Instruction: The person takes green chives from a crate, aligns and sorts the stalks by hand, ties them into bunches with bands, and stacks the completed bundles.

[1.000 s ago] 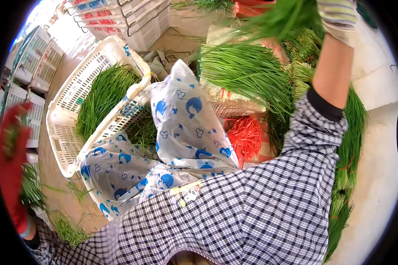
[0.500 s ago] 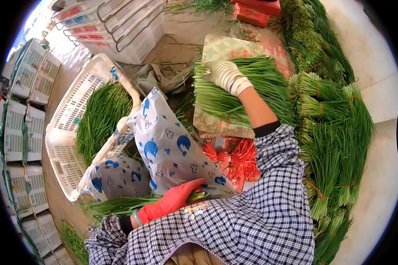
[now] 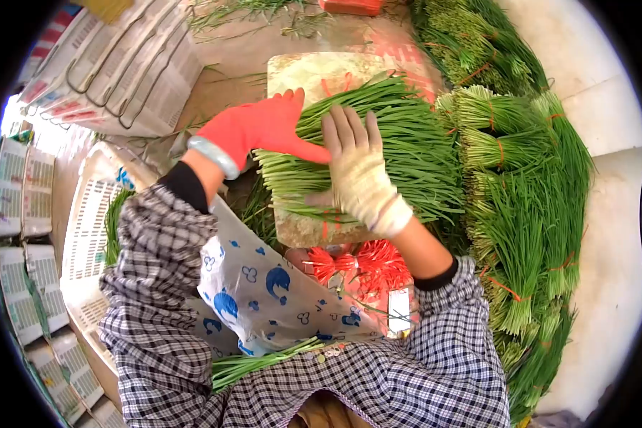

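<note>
My left hand, in a red rubber glove, rests on the left part of a loose pile of long green stalks, fingers spread. My right hand, in a pale knit glove, lies flat on the same pile, its fingers apart and pointing up the view. The pile sits across a worn pale board, pale cut ends to the left. Red ties lie in a bunch just below the board. A small bundle of stalks lies at my lap, by the blue-patterned plastic sheet.
Tied green bundles are heaped along the right side. A white basket stands at the left, partly behind my left sleeve. Stacked white crates are at the upper left, more crates at the far left. A red block is at the top.
My left hand has moved up from my lap onto the pile, leaving the small bundle there. My right hand has shifted from the stalks' cut ends to the pile's middle. The view has shifted.
</note>
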A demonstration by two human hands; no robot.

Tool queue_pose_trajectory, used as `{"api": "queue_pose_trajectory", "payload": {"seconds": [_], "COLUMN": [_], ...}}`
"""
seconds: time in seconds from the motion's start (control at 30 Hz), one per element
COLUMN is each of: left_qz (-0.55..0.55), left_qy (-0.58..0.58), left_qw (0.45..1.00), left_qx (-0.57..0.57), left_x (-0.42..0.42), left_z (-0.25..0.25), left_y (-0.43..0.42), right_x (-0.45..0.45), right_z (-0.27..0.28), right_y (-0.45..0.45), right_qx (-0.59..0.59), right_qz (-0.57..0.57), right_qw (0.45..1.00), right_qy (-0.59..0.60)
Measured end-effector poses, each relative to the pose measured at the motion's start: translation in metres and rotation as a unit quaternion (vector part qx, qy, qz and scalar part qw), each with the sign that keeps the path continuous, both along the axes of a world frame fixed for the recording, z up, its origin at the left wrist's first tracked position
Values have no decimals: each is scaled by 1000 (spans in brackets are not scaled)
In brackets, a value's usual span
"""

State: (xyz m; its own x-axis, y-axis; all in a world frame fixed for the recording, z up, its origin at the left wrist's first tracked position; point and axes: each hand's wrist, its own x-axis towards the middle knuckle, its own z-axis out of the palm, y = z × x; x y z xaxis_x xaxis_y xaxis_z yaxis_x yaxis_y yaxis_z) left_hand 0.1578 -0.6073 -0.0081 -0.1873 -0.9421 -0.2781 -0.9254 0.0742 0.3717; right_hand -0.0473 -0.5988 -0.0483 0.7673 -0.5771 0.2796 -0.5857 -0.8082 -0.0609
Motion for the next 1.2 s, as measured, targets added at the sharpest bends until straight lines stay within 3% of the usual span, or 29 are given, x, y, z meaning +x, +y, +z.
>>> {"api": "queue_pose_trajectory", "payload": {"seconds": [0.03, 0.13, 0.2, 0.27, 0.3, 0.33, 0.4, 0.47, 0.73, 0.83, 0.9, 0.93, 0.97, 1.0, 1.03, 1.07, 1.13, 1.2], "left_qz": [-33, -56, -64, -108, -118, -116, -101, -80, -33, -25, -5, -1, -4, -8, -9, -9, -7, -9], "left_qy": [-65, -106, -103, 57, 60, 58, 110, 132, 50, 17, 1, 1, 6, 11, 13, 15, 16, 7], "left_qw": [997, 989, 990, 985, 987, 987, 986, 983, 997, 990, 997, 997, 996, 995, 995, 996, 997, 997], "left_qx": [39, 84, 76, 121, 88, 90, 72, 103, -43, -141, -75, -78, -89, -100, -101, -88, -78, -78], "left_x": [-7, -7, -2, 8, 8, 9, 7, 0, -27, -29, -32, -31, -30, -30, -30, -30, -30, -29], "left_z": [-8, -44, -58, -67, -69, -71, -65, -56, -77, -84, -75, -76, -79, -81, -81, -80, -77, -76], "left_y": [-10, -38, -42, -44, -41, -37, -24, -12, 26, 29, 27, 28, 28, 28, 28, 27, 26, 28], "right_x": [-9, -24, -23, -13, -7, -3, 8, 10, 5, 3, -18, -34, -50, -59, -69, -78, -91, -84], "right_z": [-5, -52, -61, -74, -64, -71, -88, -92, -97, -64, -17, -17, -23, -13, 1, -8, -27, -29], "right_y": [12, 43, 47, 36, 29, 19, -2, -8, -1, 3, 4, -7, -20, -31, -33, -48, -73, -78], "right_qx": [19, -15, 35, -118, -20, -18, -154, -149, -92, -66, 40, -2, -61, 45, 110, 142, 378, 412], "right_qz": [3, 30, 29, 2, 2, 4, -8, -8, -39, -40, -41, -13, -101, -109, -228, -259, -267, -270], "right_qw": [1000, 999, 999, 992, 1000, 1000, 984, 982, 991, 995, 981, 938, 933, 895, 886, 884, 786, 767], "right_qy": [2, -34, -9, 52, -19, -21, -94, -120, -85, -64, -183, -346, -339, -431, -388, -363, -409, -411]}}
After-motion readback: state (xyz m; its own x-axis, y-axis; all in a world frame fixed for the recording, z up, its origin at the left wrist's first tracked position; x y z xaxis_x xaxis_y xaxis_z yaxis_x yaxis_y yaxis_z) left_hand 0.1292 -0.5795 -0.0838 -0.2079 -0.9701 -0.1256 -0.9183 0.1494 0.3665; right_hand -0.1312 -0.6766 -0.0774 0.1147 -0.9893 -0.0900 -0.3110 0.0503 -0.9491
